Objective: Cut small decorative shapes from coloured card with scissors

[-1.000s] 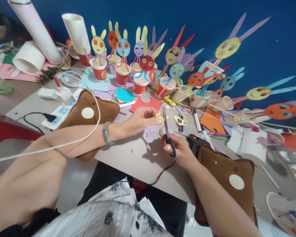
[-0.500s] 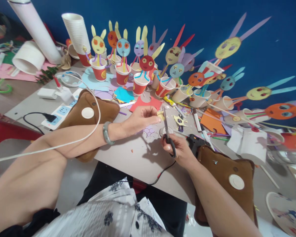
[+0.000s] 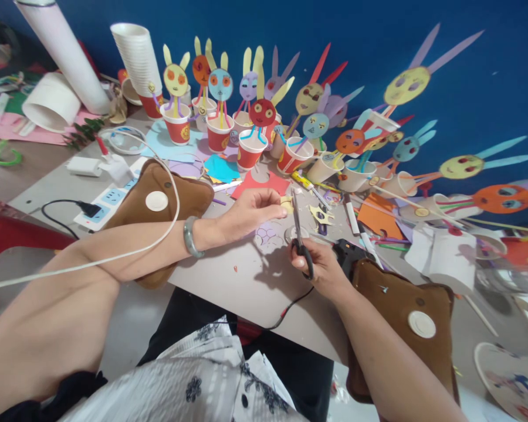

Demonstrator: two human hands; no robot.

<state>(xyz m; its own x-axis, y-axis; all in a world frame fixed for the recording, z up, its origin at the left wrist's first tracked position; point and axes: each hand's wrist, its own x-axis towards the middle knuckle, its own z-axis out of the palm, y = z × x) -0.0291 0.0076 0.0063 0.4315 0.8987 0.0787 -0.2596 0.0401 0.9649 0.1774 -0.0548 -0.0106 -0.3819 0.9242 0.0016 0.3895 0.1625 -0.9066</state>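
- Head view: the left hand (image 3: 250, 212) pinches a small yellow paper piece (image 3: 286, 204) above the grey table (image 3: 246, 287).
- The right hand (image 3: 319, 268) grips black-handled scissors (image 3: 298, 231), blades at the paper's right edge.
- Paper-cup rabbits (image 3: 250, 138) stand far behind; brown pads (image 3: 158, 205) lie beside each forearm.

Yellow paper scrap (image 3: 286, 204) between left hand (image 3: 250, 214) and scissors (image 3: 300, 237) in right hand (image 3: 321, 271).
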